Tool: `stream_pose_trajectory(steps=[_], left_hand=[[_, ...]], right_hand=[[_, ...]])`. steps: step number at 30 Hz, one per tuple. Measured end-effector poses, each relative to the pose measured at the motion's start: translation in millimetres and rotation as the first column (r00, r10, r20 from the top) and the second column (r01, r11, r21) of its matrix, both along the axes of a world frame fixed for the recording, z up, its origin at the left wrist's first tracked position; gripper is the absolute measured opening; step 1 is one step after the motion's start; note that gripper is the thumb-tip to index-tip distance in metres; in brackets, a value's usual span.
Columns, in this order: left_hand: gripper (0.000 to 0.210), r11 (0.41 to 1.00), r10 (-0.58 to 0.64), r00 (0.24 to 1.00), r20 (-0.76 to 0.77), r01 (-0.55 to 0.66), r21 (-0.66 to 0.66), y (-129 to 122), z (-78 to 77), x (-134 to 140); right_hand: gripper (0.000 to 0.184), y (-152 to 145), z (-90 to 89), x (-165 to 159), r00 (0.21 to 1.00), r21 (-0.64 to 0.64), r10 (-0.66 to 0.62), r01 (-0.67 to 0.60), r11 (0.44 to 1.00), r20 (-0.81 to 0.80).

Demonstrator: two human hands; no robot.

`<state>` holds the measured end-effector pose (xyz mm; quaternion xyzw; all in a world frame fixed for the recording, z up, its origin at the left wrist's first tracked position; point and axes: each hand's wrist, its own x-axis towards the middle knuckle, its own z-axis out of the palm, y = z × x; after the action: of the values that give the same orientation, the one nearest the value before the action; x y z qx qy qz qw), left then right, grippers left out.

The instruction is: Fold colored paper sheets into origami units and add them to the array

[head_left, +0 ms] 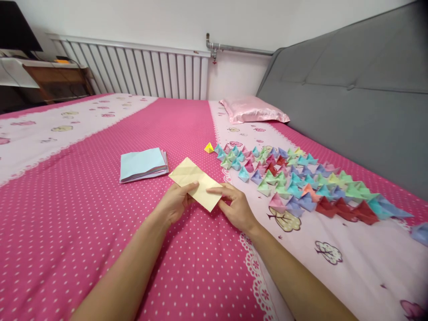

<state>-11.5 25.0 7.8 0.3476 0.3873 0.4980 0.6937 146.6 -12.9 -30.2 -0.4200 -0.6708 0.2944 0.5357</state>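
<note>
"While the yellow paper [199, 177] is held over the pink bedspread [194, 276], how does it appear?"
"Pale, oblong, creased, set diagonally."
"Finger state?"
"Left hand [174, 201]: thumb on top, pinched closed on the near edge. Right hand [238, 207]: fingertips on top, gripping the right end."

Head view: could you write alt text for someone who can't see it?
A person's left hand and right hand hold a creased pale yellow paper over a pink bedspread. A stack of paper lies to the left, many small colourful folded paper pieces to the right.
</note>
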Motion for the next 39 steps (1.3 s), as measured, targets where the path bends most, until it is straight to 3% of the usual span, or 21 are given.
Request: stream_pose_trajectory(steps=[5,11,16,19,24,30,39], left_hand=[[0.017,0.997,-0.077,0.996,-0.042,0.076,-0.025,-2,-1.9,2],[0.021,0.974,-0.227,0.974,-0.014,0.227,-0.01,-6,2.5,1],[0.035,0.919,-0.381,0.925,-0.011,0.38,0.101,-8,0.6,0],[0.042,0.911,-0.38,0.925,-0.026,0.379,0.16,-8,-2.3,3],[0.028,0.927,-0.344,0.937,-0.057,0.349,0.135,-7,-7.0,6],[0.019,0.933,-0.335,0.94,-0.061,0.34,0.114,-6,-8.8,4],[0.026,0.965,-0.221,0.973,-0.064,0.227,0.133,-4,-8.8,9]], right_hand=[[0.037,0,-0.4,2,1.0,-0.004,0.003,-0.003,1.0,-0.03],[0.015,0,2.5,2,0.995,-0.025,-0.088,0.086,0.996,-0.053],[0.021,-2,7.3,2,0.981,-0.046,-0.184,0.181,0.982,-0.062],[0.024,-3,9.3,2,0.977,-0.055,-0.206,0.203,0.978,-0.061],[0.025,-4,10.1,0,0.975,-0.05,-0.21,0.207,0.977,-0.072],[0.023,-2,6.4,-1,0.922,-0.181,-0.292,0.252,0.951,-0.254],[0.029,0,4.2,-2,0.883,-0.235,-0.279,0.201,0.951,-0.376]])
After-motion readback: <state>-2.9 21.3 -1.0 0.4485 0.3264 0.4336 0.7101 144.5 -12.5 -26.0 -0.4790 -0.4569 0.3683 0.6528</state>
